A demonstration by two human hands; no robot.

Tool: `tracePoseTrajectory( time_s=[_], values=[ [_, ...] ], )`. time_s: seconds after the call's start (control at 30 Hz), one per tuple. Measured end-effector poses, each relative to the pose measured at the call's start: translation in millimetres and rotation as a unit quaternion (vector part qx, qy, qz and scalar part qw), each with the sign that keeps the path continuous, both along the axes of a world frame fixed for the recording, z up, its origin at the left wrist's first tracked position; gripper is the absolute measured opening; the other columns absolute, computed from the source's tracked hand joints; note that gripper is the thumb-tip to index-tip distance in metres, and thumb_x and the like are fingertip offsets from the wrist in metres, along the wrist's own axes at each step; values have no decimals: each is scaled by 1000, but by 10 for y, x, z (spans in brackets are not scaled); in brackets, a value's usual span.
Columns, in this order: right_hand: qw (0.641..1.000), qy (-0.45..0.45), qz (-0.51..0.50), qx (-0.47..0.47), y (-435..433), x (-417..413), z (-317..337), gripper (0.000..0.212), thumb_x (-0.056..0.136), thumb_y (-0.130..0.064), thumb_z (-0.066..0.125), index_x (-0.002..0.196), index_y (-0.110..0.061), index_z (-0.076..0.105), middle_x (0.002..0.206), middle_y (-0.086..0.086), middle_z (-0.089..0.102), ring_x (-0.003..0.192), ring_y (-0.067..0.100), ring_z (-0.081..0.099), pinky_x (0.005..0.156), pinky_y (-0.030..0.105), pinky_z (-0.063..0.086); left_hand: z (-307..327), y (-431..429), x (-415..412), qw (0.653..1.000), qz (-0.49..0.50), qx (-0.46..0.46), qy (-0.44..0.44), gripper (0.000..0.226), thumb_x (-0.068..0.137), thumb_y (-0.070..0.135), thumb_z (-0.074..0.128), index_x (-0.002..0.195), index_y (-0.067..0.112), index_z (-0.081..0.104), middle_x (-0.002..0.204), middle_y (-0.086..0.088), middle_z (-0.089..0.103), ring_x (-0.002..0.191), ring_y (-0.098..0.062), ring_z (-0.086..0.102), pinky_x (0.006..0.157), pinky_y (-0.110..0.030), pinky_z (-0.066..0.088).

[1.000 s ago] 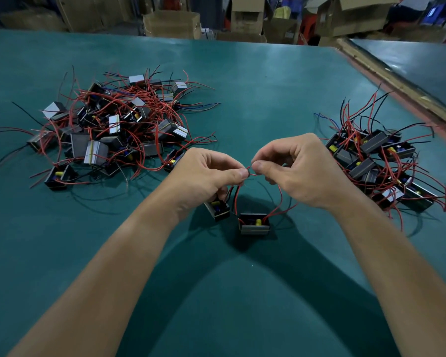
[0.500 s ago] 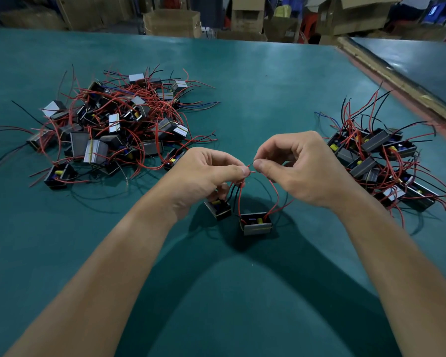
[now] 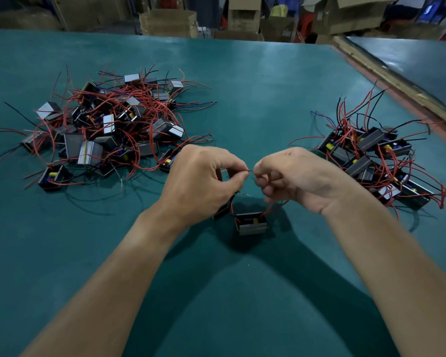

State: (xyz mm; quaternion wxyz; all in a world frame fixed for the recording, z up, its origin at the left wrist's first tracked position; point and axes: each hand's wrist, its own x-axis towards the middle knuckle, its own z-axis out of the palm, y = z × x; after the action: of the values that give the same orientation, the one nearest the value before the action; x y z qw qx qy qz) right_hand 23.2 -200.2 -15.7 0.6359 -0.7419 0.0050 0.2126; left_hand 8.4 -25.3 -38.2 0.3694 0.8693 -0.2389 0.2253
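Observation:
My left hand (image 3: 204, 184) and my right hand (image 3: 301, 181) meet over the middle of the green table (image 3: 255, 99). Between their thumbs and forefingers they pinch the ends of thin red wires (image 3: 249, 170). The wires run down to a small black transformer block (image 3: 251, 224) with a yellow part, which rests on the table just below the hands. A second black block (image 3: 222, 212) sits half hidden under my left hand. Bare wire strands show below the pinch.
A big tangled heap of the same blocks with red and black wires (image 3: 106, 127) lies at the left. A smaller heap (image 3: 373, 158) lies at the right. A wooden strip (image 3: 397, 81) edges the table's right side. Cardboard boxes (image 3: 169, 21) stand beyond the far edge.
Both hands have stayed in place pinching the wire ends. My right hand has rolled slightly, knuckles lower. The block beneath has barely shifted.

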Motion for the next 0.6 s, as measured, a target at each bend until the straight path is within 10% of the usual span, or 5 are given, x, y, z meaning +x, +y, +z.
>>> tracePoseTrajectory(
  time_s=[0.17, 0.33, 0.47, 0.6],
  values=[
    [993, 85, 51, 70, -33, 5, 32, 20, 94, -10, 45, 76, -11, 53, 58, 1, 53, 43, 11, 48, 42, 23, 48, -14, -21, 0, 999, -16, -26, 25, 7, 80, 21, 72, 73, 22, 73, 55, 21, 57, 43, -3, 46, 48, -10, 31],
    [995, -25, 52, 84, -30, 5, 23, 20, 99, -16, 51, 80, -12, 56, 59, 2, 53, 48, 14, 49, 46, 26, 51, -29, -21, 43, 981, -20, -118, 155, 23, 86, 25, 71, 66, 15, 64, 50, 7, 53, 42, -10, 40, 45, -22, 31],
    [978, -192, 35, -77, -8, 30, -86, 12, 92, -13, 66, 82, -14, 60, 64, -2, 62, 59, 16, 57, 56, 33, 57, -5, -10, 79, 952, -4, -221, 209, 23, 91, 14, 67, 69, 9, 63, 50, 1, 59, 34, -16, 46, 37, -21, 35],
    [909, -286, 154, -263, 58, -34, -180, 38, 65, -57, 75, 91, -35, 58, 85, -17, 66, 81, -2, 62, 73, 20, 49, 29, 35, 107, 924, 22, -291, 247, 20, 92, 16, 65, 75, 5, 64, 52, 2, 64, 32, -12, 50, 33, -16, 34]
  ],
)
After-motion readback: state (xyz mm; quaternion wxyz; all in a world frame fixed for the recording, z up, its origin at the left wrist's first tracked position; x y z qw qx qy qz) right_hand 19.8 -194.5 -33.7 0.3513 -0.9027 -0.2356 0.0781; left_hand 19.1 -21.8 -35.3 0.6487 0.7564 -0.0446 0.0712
